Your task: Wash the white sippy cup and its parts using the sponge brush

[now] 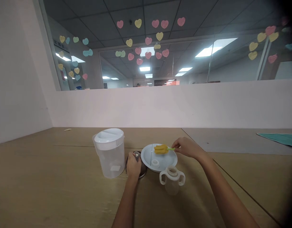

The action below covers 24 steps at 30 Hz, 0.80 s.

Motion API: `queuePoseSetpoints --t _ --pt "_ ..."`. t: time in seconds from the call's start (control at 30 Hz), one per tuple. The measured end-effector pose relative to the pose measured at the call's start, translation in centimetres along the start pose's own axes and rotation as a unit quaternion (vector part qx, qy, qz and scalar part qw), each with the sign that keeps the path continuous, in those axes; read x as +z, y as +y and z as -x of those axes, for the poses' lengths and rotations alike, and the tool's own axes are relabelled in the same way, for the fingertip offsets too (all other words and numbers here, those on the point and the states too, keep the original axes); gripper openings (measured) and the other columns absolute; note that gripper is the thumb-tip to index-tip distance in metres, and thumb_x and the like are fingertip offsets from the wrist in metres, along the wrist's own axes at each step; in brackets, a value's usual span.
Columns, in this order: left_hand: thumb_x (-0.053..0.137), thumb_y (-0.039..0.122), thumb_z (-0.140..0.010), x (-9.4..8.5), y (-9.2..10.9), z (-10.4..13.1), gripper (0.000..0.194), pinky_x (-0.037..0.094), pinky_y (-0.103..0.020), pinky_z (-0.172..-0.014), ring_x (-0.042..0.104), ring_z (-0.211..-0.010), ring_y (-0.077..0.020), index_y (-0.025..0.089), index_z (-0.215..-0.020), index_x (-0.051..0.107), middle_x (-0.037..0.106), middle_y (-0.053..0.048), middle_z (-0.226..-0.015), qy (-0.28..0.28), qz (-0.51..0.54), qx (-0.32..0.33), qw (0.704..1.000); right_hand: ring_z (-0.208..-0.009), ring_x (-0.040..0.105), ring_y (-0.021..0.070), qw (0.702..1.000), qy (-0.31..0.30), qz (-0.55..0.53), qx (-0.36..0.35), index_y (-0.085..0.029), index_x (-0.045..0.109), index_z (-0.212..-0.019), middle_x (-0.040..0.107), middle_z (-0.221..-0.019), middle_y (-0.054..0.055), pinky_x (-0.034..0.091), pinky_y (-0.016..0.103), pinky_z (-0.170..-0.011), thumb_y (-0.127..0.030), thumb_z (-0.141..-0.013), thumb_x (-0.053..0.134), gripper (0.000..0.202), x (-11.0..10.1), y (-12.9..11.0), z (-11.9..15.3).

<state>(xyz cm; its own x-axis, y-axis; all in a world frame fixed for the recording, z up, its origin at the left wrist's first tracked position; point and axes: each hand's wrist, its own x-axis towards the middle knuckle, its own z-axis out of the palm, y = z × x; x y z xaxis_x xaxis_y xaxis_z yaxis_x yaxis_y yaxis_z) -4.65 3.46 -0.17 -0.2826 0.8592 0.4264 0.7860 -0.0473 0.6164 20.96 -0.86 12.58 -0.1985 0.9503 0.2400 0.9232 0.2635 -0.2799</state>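
Observation:
My right hand (185, 147) pinches the thin green stem of a yellow ridged thing (161, 149), whose kind I cannot make out. Its yellow end is over the white plate (146, 156). A small white ring-shaped cap (155, 163) lies in that plate. My left hand (133, 165) is closed on a round metal lid (143, 171) beside the plate; the fingers partly hide it. In front of the plate stands an uncapped, translucent two-handled cup (171, 182). Left of my left hand is a clear plastic pitcher (112, 158) with a white lid (109, 135).
The wooden table (65, 186) meets a white wall (136, 107) below a window with heart-shaped sticky notes (148, 41). A teal cloth (281, 138) lies at the far right, and a small flat pale piece (67, 129) at the back left.

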Motion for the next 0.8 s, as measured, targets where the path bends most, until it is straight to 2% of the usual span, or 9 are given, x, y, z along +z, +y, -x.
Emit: queuePoseSetpoints --t 0.17,0.27,0.4,0.47,0.63,0.73,0.8 --pt "0.047 0.023 -0.085 0.5 -0.2 -0.1 0.009 0.043 -0.029 -0.078 0.061 -0.094 -0.0207 0.017 -0.092 0.045 0.061 -0.01 -0.096 -0.014 -0.011 0.016 1.0 -0.082 0.064 0.0156 0.996 -0.019 0.078 0.035 -0.019 0.072 -0.086 0.071 -0.09 0.004 0.042 0.02 -0.064 -0.009 -0.072 0.06 0.021 1.2 -0.5 -0.6" --pt "0.043 0.024 -0.087 0.8 -0.4 -0.1 0.011 0.043 -0.03 -0.08 0.061 -0.094 -0.0209 0.016 -0.091 0.049 0.062 -0.011 -0.097 -0.026 -0.015 0.033 0.999 -0.084 0.064 0.0171 0.995 -0.029 0.095 0.03 -0.02 0.072 -0.086 0.07 -0.092 0.006 0.042 0.021 -0.065 -0.009 -0.071 0.059 0.023 2.5 -0.8 -1.2" --pt "0.04 0.022 -0.088 0.8 -0.4 0.0 0.018 0.041 -0.031 -0.088 0.056 -0.107 -0.0214 0.016 -0.092 0.056 0.057 -0.013 -0.117 -0.031 -0.017 0.057 0.998 -0.084 0.064 0.0168 0.995 -0.049 0.091 0.009 -0.02 0.073 -0.085 0.071 -0.091 0.006 0.043 0.021 -0.067 -0.008 -0.069 0.059 0.024 4.0 -1.1 -1.8" --pt "0.037 0.02 -0.088 0.3 0.0 0.1 0.022 0.04 -0.031 -0.092 0.053 -0.11 -0.0203 0.017 -0.096 0.057 0.056 -0.011 -0.12 -0.014 -0.01 0.075 0.997 -0.083 0.064 0.017 0.994 -0.063 0.088 0.0 -0.02 0.073 -0.084 0.071 -0.089 0.005 0.043 0.021 -0.066 -0.009 -0.068 0.061 0.023 4.2 -1.1 -1.9" --pt "0.034 0.018 -0.089 -1.0 2.9 1.4 0.026 0.04 -0.033 -0.089 0.056 -0.095 -0.0188 0.019 -0.097 0.059 0.064 -0.006 -0.098 0.06 0.025 0.214 0.975 -0.078 0.065 0.0161 0.993 -0.097 0.071 -0.015 -0.022 0.074 -0.083 0.072 -0.085 0.002 0.042 0.019 -0.062 -0.012 -0.066 0.065 0.022 3.9 -0.2 -2.1" --pt "0.037 0.019 -0.089 -0.4 4.9 3.0 0.022 0.039 -0.034 -0.088 0.055 -0.094 -0.0194 0.02 -0.088 0.06 0.064 -0.005 -0.092 -0.016 -0.005 0.338 0.941 -0.069 0.064 0.0134 0.989 -0.139 0.031 -0.026 -0.022 0.074 -0.084 0.072 -0.079 0.001 0.041 0.018 -0.058 -0.012 -0.066 0.063 0.023 3.3 0.2 -1.8" --pt "0.037 0.019 -0.089 0.3 5.7 3.9 0.023 0.039 -0.034 -0.086 0.056 -0.091 -0.0194 0.019 -0.084 0.06 0.064 -0.005 -0.089 -0.066 -0.022 0.381 0.922 -0.061 0.062 0.0119 0.986 -0.164 0.009 -0.019 -0.02 0.074 -0.085 0.072 -0.076 0.002 0.04 0.018 -0.055 -0.01 -0.067 0.059 0.026 2.9 0.2 -1.4"
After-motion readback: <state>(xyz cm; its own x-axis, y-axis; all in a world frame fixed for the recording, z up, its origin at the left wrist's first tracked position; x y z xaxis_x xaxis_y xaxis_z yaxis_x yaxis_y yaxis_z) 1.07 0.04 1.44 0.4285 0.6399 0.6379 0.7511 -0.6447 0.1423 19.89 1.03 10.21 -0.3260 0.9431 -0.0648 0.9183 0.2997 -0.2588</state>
